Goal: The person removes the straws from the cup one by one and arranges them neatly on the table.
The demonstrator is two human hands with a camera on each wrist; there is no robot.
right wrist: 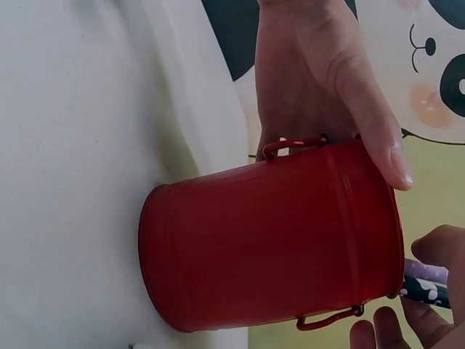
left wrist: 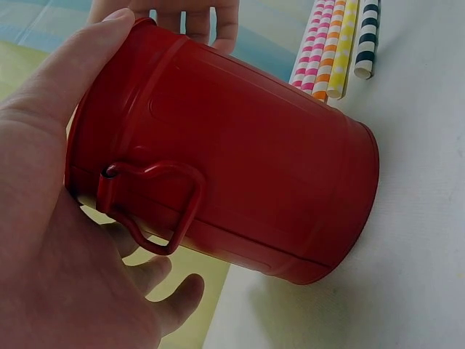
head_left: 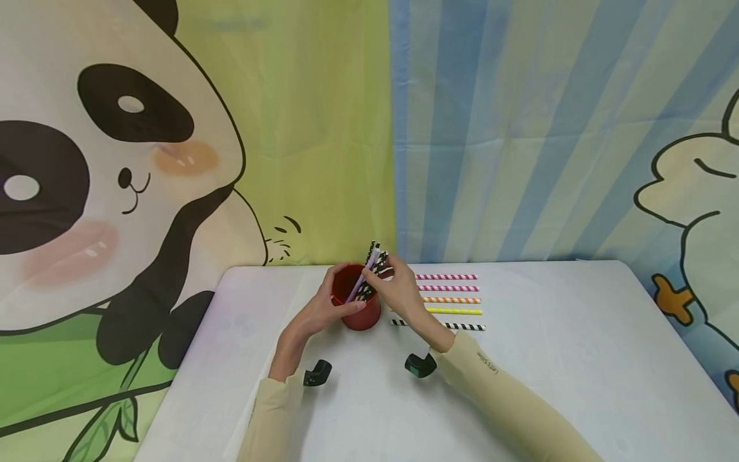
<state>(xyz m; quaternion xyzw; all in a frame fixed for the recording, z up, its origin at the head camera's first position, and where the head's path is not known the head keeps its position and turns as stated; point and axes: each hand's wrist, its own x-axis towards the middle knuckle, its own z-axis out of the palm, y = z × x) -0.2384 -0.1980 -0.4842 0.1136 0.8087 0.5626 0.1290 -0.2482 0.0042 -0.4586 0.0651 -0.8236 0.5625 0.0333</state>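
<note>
A panda backdrop (head_left: 115, 160) and striped curtain (head_left: 519, 128) hang behind the white table (head_left: 577, 359).

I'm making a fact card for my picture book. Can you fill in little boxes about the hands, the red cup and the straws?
Left hand: grips the red cup by its side
Right hand: pinches straws standing in the cup
Cup: upright on the white table
Loose straws: five, lying in a row right of the cup

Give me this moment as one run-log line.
left hand: grips red metal can | right hand: holds patterned paper straws in can | five striped straws: on white table
</note>
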